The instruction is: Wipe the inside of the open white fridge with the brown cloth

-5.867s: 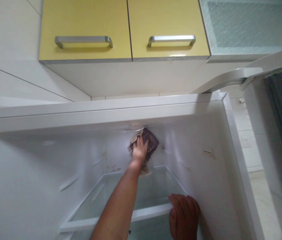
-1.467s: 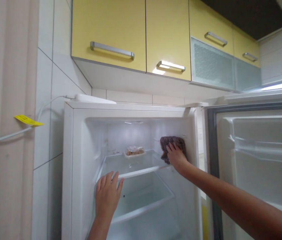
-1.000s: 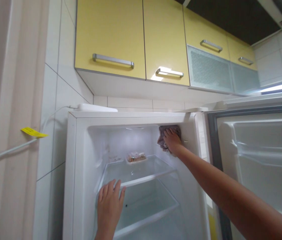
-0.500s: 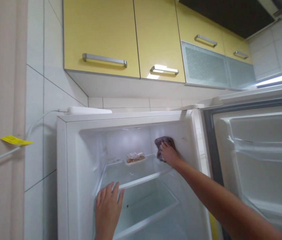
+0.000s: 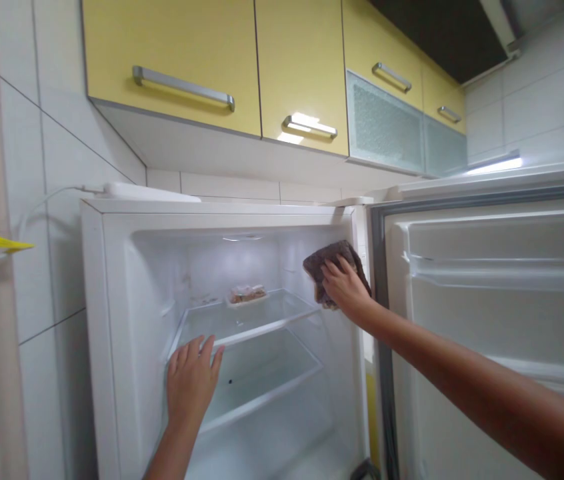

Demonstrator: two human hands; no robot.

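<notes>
My right hand [image 5: 346, 285] presses a dark brown cloth [image 5: 329, 257] against the right inner wall of the open white fridge [image 5: 222, 219], near its front edge. The fingers lie over the cloth, which hangs partly below them. My left hand [image 5: 193, 377] rests with fingers stretched at the left front edge of the upper glass shelf [image 5: 217, 325]; it holds nothing. Towards the back of that shelf sits a small clear-wrapped food pack [image 5: 247, 295].
The fridge door [image 5: 482, 320] stands open on the right, with moulded racks inside. Below is a second shelf [image 5: 262, 373] with a small dark spot. Yellow cabinets [image 5: 177, 47] hang overhead. A white device [image 5: 147, 192] with a cable lies on the fridge top.
My right hand has brought the cloth forward along the right wall, from deeper inside to the front edge. My left hand stays at the shelf's edge. The view has shifted right.
</notes>
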